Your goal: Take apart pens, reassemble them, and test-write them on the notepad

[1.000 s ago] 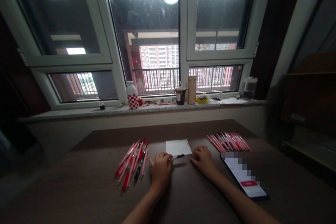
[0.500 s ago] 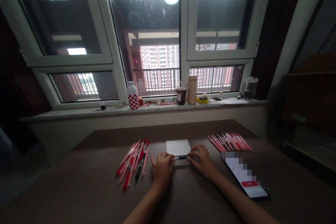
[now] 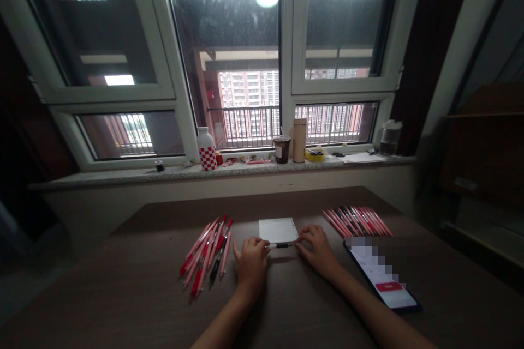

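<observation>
Low over the tabletop, my left hand (image 3: 250, 263) is closed in a pinch on the left end of a gel pen (image 3: 281, 245) with a black grip. The pen lies level, pointing right. My right hand (image 3: 316, 248) is at the pen's right end, thumb and fingertips brought together; anything small between them is hidden. Just behind the pen lies a small sheet of white paper (image 3: 277, 228) with punched holes along its right edge. Left of my left hand is a loose pile of pink, red and black pens (image 3: 208, 255).
A neat row of similar pens (image 3: 358, 221) lies at the right back of the brown table (image 3: 135, 267). In front of it is a phone (image 3: 382, 278), near my right forearm. The windowsill holds a checkered bottle (image 3: 207, 150), a cup (image 3: 282, 150) and a tan flask (image 3: 299, 140).
The pen and my left hand have shifted slightly left. My right fingertips now sit at the very end of the pen, with a little more of its tip showing.
</observation>
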`<state>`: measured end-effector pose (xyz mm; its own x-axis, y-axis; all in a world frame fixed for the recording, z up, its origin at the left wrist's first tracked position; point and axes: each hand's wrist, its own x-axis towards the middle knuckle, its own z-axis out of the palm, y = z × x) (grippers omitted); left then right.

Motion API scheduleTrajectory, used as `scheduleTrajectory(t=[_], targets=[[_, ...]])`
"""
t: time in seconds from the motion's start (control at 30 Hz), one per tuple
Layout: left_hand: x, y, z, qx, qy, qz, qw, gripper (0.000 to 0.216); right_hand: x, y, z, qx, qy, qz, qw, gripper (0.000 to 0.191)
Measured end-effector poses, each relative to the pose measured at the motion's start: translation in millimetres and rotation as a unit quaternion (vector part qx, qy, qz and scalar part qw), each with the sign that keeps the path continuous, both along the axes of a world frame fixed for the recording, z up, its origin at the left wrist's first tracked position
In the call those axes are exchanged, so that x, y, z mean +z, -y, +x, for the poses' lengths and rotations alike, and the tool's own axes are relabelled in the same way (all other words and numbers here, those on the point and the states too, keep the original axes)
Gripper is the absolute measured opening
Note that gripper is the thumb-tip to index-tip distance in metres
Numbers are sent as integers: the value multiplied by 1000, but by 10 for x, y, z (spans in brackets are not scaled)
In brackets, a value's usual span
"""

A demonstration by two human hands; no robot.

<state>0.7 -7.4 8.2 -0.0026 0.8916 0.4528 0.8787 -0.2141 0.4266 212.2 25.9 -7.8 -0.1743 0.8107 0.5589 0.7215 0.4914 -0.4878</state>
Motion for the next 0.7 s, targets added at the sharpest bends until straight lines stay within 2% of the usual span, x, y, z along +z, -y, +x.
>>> scheduleTrajectory(t=[0.23,0.53,0.7], targets=[[-1,9,10,-11,6,-5,1000,19,48,62,-40,22,7,6,1000,12],[1,-11,10,-15,-5,-2,1000,19,-67,-15,-40,36,38,34,998,7],[1,-4,6,-11,-8,3,1000,20,-48,-10,-36,36,34,30,998,5]])
